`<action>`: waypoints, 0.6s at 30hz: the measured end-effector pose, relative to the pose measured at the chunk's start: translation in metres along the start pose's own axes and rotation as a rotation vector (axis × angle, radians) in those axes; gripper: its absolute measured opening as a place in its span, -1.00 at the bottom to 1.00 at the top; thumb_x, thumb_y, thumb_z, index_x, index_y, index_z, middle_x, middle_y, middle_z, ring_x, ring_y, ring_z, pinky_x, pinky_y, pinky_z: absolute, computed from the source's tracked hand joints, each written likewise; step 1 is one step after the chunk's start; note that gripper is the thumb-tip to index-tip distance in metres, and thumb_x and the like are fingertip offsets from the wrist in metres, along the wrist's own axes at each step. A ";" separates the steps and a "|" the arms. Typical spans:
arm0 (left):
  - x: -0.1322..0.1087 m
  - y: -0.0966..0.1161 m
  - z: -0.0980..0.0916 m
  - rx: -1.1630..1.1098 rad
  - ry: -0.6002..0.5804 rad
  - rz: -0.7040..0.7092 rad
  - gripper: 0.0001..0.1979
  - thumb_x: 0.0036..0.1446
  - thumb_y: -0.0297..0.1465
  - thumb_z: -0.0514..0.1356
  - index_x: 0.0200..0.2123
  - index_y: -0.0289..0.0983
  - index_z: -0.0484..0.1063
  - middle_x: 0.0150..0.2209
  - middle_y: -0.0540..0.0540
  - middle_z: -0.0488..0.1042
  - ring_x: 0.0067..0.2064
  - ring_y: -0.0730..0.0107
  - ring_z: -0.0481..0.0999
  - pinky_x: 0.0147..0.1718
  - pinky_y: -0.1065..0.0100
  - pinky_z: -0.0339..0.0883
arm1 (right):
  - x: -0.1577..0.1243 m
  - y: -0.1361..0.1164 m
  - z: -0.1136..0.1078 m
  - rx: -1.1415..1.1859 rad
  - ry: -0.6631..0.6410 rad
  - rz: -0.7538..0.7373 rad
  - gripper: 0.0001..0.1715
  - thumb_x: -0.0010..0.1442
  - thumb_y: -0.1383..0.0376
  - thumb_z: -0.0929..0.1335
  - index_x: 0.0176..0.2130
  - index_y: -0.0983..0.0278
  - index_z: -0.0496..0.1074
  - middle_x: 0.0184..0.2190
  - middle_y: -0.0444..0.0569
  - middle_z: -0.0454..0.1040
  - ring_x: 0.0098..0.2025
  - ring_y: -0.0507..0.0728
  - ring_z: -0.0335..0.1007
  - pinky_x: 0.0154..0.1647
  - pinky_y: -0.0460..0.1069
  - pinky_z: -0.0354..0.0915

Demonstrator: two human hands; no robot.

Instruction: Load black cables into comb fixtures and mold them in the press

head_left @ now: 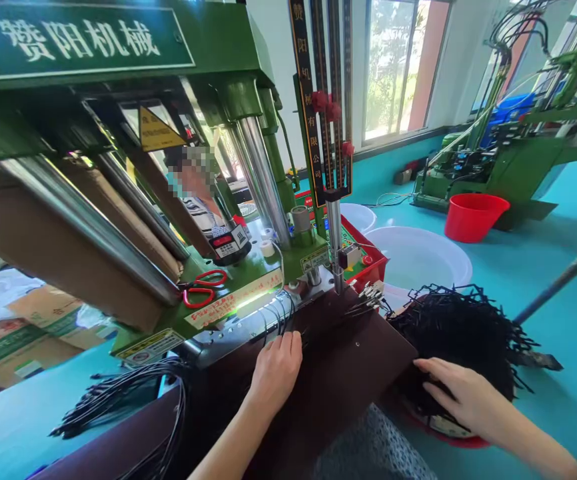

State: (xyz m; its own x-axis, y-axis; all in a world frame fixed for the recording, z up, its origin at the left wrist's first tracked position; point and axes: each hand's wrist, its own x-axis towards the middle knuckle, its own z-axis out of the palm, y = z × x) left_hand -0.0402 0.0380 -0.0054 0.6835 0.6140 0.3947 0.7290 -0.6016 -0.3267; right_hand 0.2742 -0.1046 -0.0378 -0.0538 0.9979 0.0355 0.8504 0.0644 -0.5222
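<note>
My left hand (276, 367) is closed over the dark brown board, at the front of a green press. Thin black cables (281, 317) run from the press's lit metal edge down to its curled fingertips. Off the board's right corner, my right hand (461, 393) is open, thumb and fingers apart, with nothing visible between them. Below and behind it stands a tub heaped with black plastic pieces (458, 327). Several cable ends with metal tips (371, 297) lie on the brown board (348, 367) between the two hands.
A bundle of black cables (123, 390) hangs over the board's left side. Red-handled scissors (203, 288) lie on the green press bed. Beyond are a white basin (418, 257), a red bucket (473, 217) and another green machine (513, 160). A person (196, 180) is behind the press.
</note>
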 end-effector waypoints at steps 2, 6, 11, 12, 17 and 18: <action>0.000 -0.003 -0.008 -0.051 -0.005 -0.043 -0.82 0.09 -0.57 -0.05 -0.31 -0.32 0.32 -0.47 -0.06 0.36 -0.43 0.32 0.39 -0.44 0.30 0.27 | 0.004 -0.026 -0.007 0.103 0.023 -0.075 -0.63 0.20 0.25 0.18 -0.01 0.24 0.33 -0.12 0.07 0.43 -0.14 0.20 0.37 -0.11 0.11 0.29; 0.000 -0.014 -0.025 -0.494 -0.054 -0.221 -0.89 0.11 -0.48 -0.03 -0.33 -0.31 0.27 -0.45 -0.06 0.38 -0.40 0.34 0.41 -0.39 0.32 0.26 | 0.020 -0.083 0.004 0.611 -0.128 -0.155 -0.72 0.21 0.22 0.21 -0.15 0.24 0.41 -0.34 0.00 0.49 -0.34 0.10 0.41 -0.29 0.00 0.32; -0.003 -0.026 -0.048 -1.263 -0.347 -0.465 -0.81 0.13 -0.25 -0.01 -0.32 -0.27 0.21 -0.56 0.10 0.24 -0.60 0.57 0.21 -0.56 0.47 0.12 | 0.063 -0.131 0.035 1.555 -0.318 -0.139 -0.56 0.03 0.17 0.39 -0.08 0.26 0.37 -0.25 0.05 0.49 -0.24 0.14 0.41 -0.23 0.03 0.27; -0.004 -0.027 -0.052 -1.373 -0.376 -0.476 -0.79 0.12 -0.23 -0.01 -0.34 -0.27 0.21 -0.58 0.12 0.21 -0.62 0.61 0.15 -0.59 0.49 0.06 | 0.074 -0.138 0.035 1.686 -0.312 -0.156 -0.47 -0.03 0.17 0.43 -0.05 0.25 0.35 -0.16 0.07 0.45 -0.13 0.17 0.36 -0.15 0.06 0.24; -0.020 -0.009 -0.052 -1.751 -0.442 -0.616 -0.66 0.02 -0.10 0.08 -0.45 -0.27 0.16 -0.62 0.14 0.13 -0.67 0.68 0.00 -0.69 0.52 -0.16 | 0.115 -0.159 0.010 2.011 -0.070 -0.253 -0.57 -0.02 0.21 0.42 -0.10 0.16 0.38 -0.12 -0.04 0.42 -0.04 0.16 0.28 -0.02 0.08 0.14; -0.027 -0.003 -0.048 -1.812 -0.460 -0.664 -0.64 -0.01 -0.06 0.09 -0.45 -0.26 0.16 -0.63 0.14 0.13 -0.69 0.68 -0.01 -0.70 0.52 -0.18 | 0.119 -0.161 0.004 2.025 -0.012 -0.243 -0.60 0.01 0.23 0.40 -0.10 0.15 0.37 -0.18 -0.08 0.45 -0.11 0.14 0.32 -0.05 0.07 0.17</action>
State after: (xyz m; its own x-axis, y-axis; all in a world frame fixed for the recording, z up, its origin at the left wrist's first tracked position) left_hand -0.0625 -0.0010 0.0264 0.5410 0.8048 -0.2442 0.1482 0.1945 0.9696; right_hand 0.1291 0.0034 0.0469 -0.0627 0.9697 0.2362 -0.8538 0.0705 -0.5159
